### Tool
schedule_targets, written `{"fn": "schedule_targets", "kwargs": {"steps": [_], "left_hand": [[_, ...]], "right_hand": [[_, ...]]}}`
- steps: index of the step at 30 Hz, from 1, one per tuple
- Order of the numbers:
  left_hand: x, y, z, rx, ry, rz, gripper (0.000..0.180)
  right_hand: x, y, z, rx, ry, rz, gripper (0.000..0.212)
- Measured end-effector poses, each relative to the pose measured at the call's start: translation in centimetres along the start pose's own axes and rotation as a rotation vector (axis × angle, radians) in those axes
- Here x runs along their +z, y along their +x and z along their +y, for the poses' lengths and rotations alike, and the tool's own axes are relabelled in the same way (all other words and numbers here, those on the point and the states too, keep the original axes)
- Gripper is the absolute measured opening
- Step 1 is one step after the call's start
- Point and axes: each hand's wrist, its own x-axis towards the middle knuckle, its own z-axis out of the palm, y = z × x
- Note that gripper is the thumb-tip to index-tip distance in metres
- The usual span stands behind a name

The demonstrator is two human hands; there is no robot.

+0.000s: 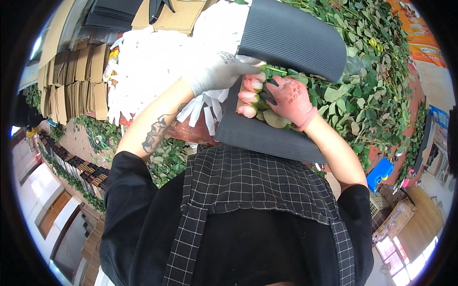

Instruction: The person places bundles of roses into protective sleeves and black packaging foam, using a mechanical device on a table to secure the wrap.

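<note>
Several pink roses (pixel 249 97) lie in a column on a black ridged sheet (pixel 267 138), heads to the left, leafy stems to the right. At the top of the column, my left hand (pixel 220 71), in a grey-white glove, has its fingers closed around the head of one pink rose (pixel 262 66). That rose's green stem runs off to the right. My right hand (pixel 291 99) wears a pink glove with dark fingertips. Its fingers curl down over the stems and leaves beside the heads; what they grip is hidden. The sheet's far part (pixel 293 38) curves up behind both hands.
Cut green foliage (pixel 362 86) is heaped along the right. White paper sleeves (pixel 157 62) are piled at left, beside stacked brown cardboard (pixel 76 86). A dark-handled tool (pixel 156 10) lies on corrugated cardboard at the top. A blue object (pixel 380 173) sits at lower right.
</note>
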Motion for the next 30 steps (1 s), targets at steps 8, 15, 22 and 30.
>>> {"fn": "schedule_targets", "kwargs": {"steps": [8, 15, 22, 30], "left_hand": [[-0.3, -0.2, 0.0, 0.115, 0.381, -0.044, 0.050], [-0.6, 0.1, 2.2, 0.071, 0.441, -0.057, 0.042], [-0.1, -0.8, 2.4, 0.126, 0.299, -0.111, 0.034], [0.1, -1.0, 4.4, -0.037, 0.229, -0.127, 0.030]], "right_hand": [[0.3, 0.5, -0.8, -0.109, -0.048, 0.065, 0.010], [0.7, 0.7, -0.5, -0.081, -0.057, 0.025, 0.027], [-1.6, -0.2, -0.5, -0.071, 0.017, 0.090, 0.014], [-1.9, -0.2, -2.4, -0.010, 0.479, -0.240, 0.023]]}}
